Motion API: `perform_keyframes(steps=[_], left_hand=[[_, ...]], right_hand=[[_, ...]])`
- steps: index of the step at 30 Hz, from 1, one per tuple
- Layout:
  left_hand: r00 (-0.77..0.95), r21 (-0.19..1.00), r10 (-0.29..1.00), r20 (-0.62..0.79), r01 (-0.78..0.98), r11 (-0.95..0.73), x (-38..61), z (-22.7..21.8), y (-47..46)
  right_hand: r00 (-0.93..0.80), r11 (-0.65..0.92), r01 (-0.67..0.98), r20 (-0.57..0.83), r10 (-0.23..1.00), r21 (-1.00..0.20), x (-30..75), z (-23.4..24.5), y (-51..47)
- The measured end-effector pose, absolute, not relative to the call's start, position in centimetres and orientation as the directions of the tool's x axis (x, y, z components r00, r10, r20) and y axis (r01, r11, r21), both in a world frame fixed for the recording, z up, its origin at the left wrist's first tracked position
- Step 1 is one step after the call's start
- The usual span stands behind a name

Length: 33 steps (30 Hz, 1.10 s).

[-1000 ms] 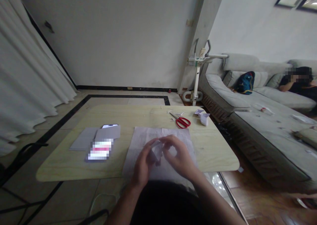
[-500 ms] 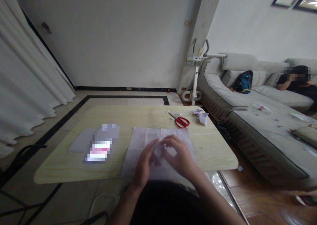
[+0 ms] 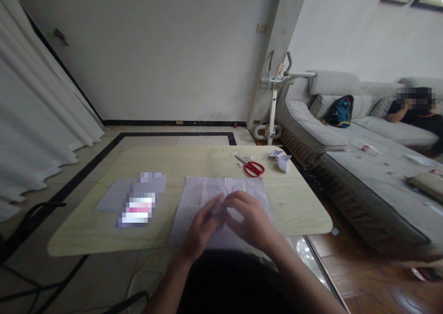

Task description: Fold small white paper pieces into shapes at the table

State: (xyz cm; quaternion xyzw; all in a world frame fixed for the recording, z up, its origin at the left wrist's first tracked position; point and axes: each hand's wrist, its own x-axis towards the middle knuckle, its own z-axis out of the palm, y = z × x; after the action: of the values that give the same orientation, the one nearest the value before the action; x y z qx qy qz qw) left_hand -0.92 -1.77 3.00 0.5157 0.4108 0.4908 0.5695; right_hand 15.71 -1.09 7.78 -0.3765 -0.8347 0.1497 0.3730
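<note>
My left hand [image 3: 200,228] and my right hand [image 3: 252,220] meet at the near edge of a pale wooden table [image 3: 304,208]. Their fingers pinch a small piece of white folded paper [image 3: 219,207] between them. Under both hands lies a large white paper sheet [image 3: 207,192] with creases. Red-handled scissors [image 3: 253,167] lie farther back on the table with small paper scraps beside them. A small folded paper figure [image 3: 281,160] sits near the table's far right corner.
Grey sheets [image 3: 114,195] and a blurred item lie on the table's left part. A grey sofa [image 3: 367,175] stands to the right with a blue bag [image 3: 341,111] and a person [image 3: 415,111] on it. White curtains [image 3: 38,115] hang at the left. Cables run over the floor.
My hands have sunk a little toward the sheet and the small paper between them is more covered by my fingers. The view has shifted slightly.
</note>
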Motion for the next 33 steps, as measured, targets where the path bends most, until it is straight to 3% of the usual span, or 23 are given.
perform_keyframes(steps=[8,13,20,24,27,33], left_hand=[[0.272,0.977,0.95,0.153,-0.186,-0.104,-1.1,2.4,-1.8],[0.365,0.988,0.925,0.108,-0.143,-0.059,-1.5,2.6,-1.8],[0.322,0.995,0.945,0.052,-0.093,-0.023,-1.1,3.3,-1.8],[0.251,0.994,0.968,0.021,-0.106,0.006,-0.8,3.4,-2.0],[0.214,0.994,0.976,0.038,-0.11,-0.015,-0.7,3.4,-2.1],[0.164,0.991,0.98,0.109,-0.091,-0.095,-0.5,3.1,-2.1]], right_hand=[[-0.466,0.671,0.481,0.484,0.741,-0.564,15.9,8.4,-1.6],[-0.526,0.692,0.494,0.452,0.72,-0.527,16.7,8.8,-1.7],[-0.509,0.68,0.501,0.454,0.731,-0.535,16.9,8.3,-1.5],[-0.348,0.596,0.5,0.484,0.803,-0.628,16.7,7.7,-2.1],[-0.22,0.449,0.475,0.392,0.893,-0.757,16.5,7.2,-2.7],[-0.301,0.246,0.361,0.138,0.944,-0.899,16.2,7.0,-3.2]])
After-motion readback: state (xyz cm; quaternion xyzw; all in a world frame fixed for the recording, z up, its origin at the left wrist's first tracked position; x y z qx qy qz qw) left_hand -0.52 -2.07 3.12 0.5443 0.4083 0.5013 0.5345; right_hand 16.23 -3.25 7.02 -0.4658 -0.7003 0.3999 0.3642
